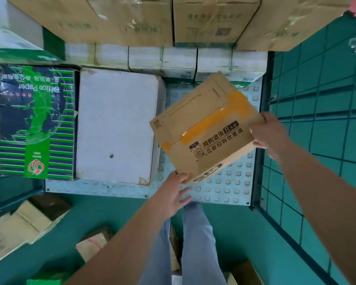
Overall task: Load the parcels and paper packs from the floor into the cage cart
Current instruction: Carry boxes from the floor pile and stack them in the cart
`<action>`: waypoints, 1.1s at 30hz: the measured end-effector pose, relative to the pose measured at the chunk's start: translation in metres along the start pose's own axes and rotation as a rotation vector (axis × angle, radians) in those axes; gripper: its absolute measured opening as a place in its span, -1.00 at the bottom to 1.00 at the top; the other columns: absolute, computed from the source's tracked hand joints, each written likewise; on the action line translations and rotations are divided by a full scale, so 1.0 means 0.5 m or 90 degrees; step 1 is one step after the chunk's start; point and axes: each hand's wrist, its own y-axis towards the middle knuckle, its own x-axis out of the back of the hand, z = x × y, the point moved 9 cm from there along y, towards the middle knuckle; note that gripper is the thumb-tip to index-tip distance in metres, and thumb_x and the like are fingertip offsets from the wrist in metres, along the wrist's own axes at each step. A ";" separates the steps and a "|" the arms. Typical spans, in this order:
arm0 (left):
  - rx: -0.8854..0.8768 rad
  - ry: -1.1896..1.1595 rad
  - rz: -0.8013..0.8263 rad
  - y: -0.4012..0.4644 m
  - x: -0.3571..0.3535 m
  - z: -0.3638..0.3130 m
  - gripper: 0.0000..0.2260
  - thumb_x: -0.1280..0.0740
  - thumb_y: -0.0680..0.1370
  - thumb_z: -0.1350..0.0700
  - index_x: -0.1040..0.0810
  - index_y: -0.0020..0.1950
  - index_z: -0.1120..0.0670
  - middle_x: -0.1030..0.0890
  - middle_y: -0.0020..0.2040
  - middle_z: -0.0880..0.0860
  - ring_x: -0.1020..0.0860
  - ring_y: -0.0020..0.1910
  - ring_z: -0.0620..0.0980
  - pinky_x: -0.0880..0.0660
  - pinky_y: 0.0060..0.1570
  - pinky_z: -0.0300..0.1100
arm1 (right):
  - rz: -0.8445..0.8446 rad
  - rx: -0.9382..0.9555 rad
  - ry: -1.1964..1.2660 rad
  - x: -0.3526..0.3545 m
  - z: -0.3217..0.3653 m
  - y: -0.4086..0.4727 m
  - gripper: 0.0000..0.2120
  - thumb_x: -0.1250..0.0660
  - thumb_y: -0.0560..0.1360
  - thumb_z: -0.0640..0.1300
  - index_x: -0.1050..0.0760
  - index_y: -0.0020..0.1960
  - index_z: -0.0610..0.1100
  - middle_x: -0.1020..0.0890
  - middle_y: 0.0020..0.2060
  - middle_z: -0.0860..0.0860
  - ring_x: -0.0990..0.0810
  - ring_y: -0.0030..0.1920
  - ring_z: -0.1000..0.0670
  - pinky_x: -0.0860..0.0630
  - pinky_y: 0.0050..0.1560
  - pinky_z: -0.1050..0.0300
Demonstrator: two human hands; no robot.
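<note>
A brown cardboard parcel (206,128) with orange tape and black print hangs tilted over the cage cart's studded pale-blue floor (230,186). My right hand (269,136) grips its right edge. My left hand (176,190) touches its lower left corner from underneath, fingers spread. On the cart floor to the left lie a white box (117,124) and a green and navy office paper pack (35,120). White paper packs (164,60) line the cart's back, with large brown cartons (132,19) stacked above them.
The cart's dark mesh side (317,112) rises on the right. On the green floor near my legs lie more cardboard parcels (25,225), a small taped one (93,243), and a green pack (43,280) at the bottom edge.
</note>
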 end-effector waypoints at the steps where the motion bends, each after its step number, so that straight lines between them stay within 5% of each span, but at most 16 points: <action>1: 0.009 -0.041 0.024 0.007 -0.020 0.008 -0.76 -0.34 0.66 0.09 -0.49 0.33 -0.06 -0.57 0.31 0.00 -0.54 0.27 0.07 -0.50 0.27 0.09 | 0.000 0.020 -0.012 0.006 0.029 0.015 -0.59 -0.21 0.56 -0.29 -0.42 0.37 -0.01 -0.57 0.07 -0.04 -0.58 0.06 -0.10 -0.63 0.15 -0.21; 7: 0.103 -0.101 0.117 0.011 -0.143 0.057 -0.83 -0.40 0.63 0.02 -0.53 0.20 -0.04 -0.58 0.33 0.03 -0.55 0.29 0.10 -0.46 0.38 0.15 | -0.009 0.150 -0.191 0.015 0.190 0.072 -0.52 -0.20 0.55 -0.22 -0.43 0.44 0.05 -0.57 0.19 -0.07 -0.58 0.14 -0.17 -0.63 0.12 -0.15; 11: 0.139 -0.159 0.170 0.011 -0.197 0.092 -0.87 -0.39 0.63 -0.01 -0.54 0.16 -0.10 -0.59 0.33 0.04 -0.56 0.28 0.13 -0.47 0.37 0.18 | 0.099 0.224 -0.154 -0.060 0.256 0.078 -0.47 -0.18 0.61 -0.33 -0.46 0.45 0.14 -0.53 0.24 0.04 -0.53 0.10 -0.02 -0.47 -0.23 0.20; 14: 0.093 -0.193 0.135 0.046 -0.172 0.075 -0.75 -0.34 0.66 0.00 -0.52 0.33 -0.04 -0.57 0.36 0.03 -0.53 0.32 0.12 -0.49 0.33 0.15 | 0.125 0.223 -0.079 -0.113 0.242 0.090 -0.39 -0.23 0.64 -0.37 -0.30 0.57 0.12 -0.50 0.27 -0.02 -0.51 -0.10 0.08 -0.43 -0.42 0.37; 15: 0.070 -0.207 0.111 0.061 -0.152 0.059 -0.72 -0.31 0.67 0.01 -0.50 0.38 -0.02 -0.56 0.36 0.04 -0.52 0.33 0.12 -0.49 0.33 0.15 | 0.123 0.178 -0.052 -0.126 0.211 0.090 -0.31 -0.20 0.63 -0.39 -0.16 0.62 0.12 -0.46 0.28 -0.02 -0.51 -0.12 0.07 -0.46 -0.41 0.37; 17: 0.036 -0.222 0.063 0.092 -0.105 0.021 -0.70 -0.29 0.68 0.03 -0.48 0.41 0.01 -0.56 0.36 0.06 -0.51 0.34 0.13 -0.45 0.38 0.16 | 0.153 0.058 0.024 -0.157 0.126 0.090 -0.18 -0.23 0.61 -0.37 0.09 0.67 0.11 -0.42 0.37 -0.04 -0.56 0.16 -0.09 -0.58 0.06 0.15; 19: 0.026 -0.211 0.013 0.120 -0.055 -0.012 -0.70 -0.31 0.67 0.02 -0.50 0.38 0.06 -0.60 0.31 0.08 -0.52 0.32 0.12 -0.43 0.41 0.16 | 0.181 -0.012 0.023 -0.186 0.046 0.075 -0.17 -0.25 0.61 -0.35 0.14 0.68 0.03 -0.33 0.52 -0.06 -0.43 0.40 -0.15 -0.41 0.37 -0.11; 23: 0.096 -0.171 -0.077 0.153 0.019 -0.008 -0.68 -0.36 0.64 0.00 -0.52 0.33 0.14 -0.61 0.27 0.12 -0.55 0.26 0.10 -0.48 0.32 0.10 | 0.147 0.055 -0.034 -0.205 -0.025 0.059 -0.24 -0.28 0.60 -0.29 -0.04 0.67 0.08 -0.22 0.59 0.10 -0.48 0.36 -0.02 -0.48 0.07 0.11; 26: 0.138 -0.181 -0.095 0.161 0.038 0.008 -0.59 -0.40 0.62 -0.01 -0.45 0.36 0.18 -0.59 0.28 0.14 -0.52 0.30 0.15 -0.46 0.36 0.13 | 0.078 -0.014 0.061 -0.193 -0.067 0.077 -0.24 -0.29 0.59 -0.25 -0.03 0.67 0.06 -0.16 0.60 0.04 -0.36 0.43 0.00 -0.36 0.15 0.09; 29: 0.115 -0.231 -0.082 0.176 0.031 -0.013 -0.55 -0.44 0.58 -0.01 -0.46 0.38 0.14 -0.59 0.29 0.17 -0.55 0.28 0.17 -0.52 0.30 0.13 | 0.134 -0.092 0.123 -0.217 -0.089 0.091 -0.37 -0.27 0.63 -0.24 -0.13 0.62 0.00 -0.46 0.36 0.02 -0.43 0.40 -0.09 -0.31 0.20 0.05; 33: 0.053 -0.287 -0.135 0.176 0.051 -0.072 -0.68 -0.41 0.60 0.04 -0.51 0.31 0.10 -0.62 0.21 0.17 -0.62 0.17 0.14 -0.60 0.12 0.02 | 0.145 -0.063 0.117 -0.244 -0.044 0.109 -0.43 -0.33 0.59 -0.27 -0.26 0.54 -0.05 -0.58 0.18 0.05 -0.54 0.25 -0.04 -0.45 0.09 0.09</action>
